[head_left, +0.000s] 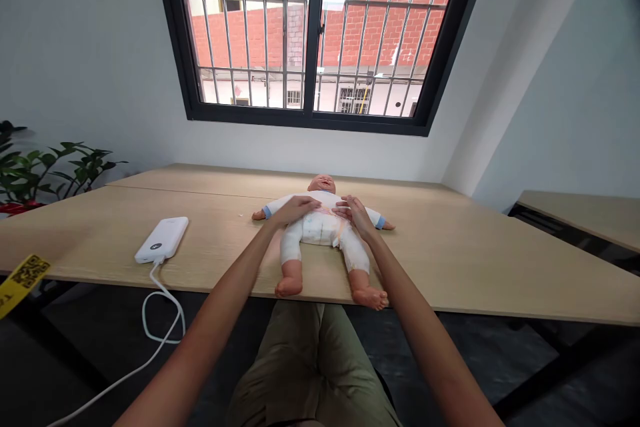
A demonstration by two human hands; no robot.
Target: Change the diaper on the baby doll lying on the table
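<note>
A baby doll [323, 183] lies on its back on the wooden table, its head toward the window and its bare feet at the near edge. It wears white clothing with blue cuffs, and a white diaper [319, 230] covers its hips. My left hand [299, 208] rests on the doll's belly at one side, fingers stretched out toward the middle. On the other side my right hand [356, 211] touches the belly above the diaper, its fingers spread. Pinkish and orange marks show on the white cloth between my hands. What lies under my fingertips is hidden.
A white power bank [163, 240] sits at the table's left, with a white cable [165, 340] hanging off the edge. Behind the wooden table [440, 247] is a barred window [313, 121]. A leafy plant [55, 170] stands at far left, another table [585, 213] at right.
</note>
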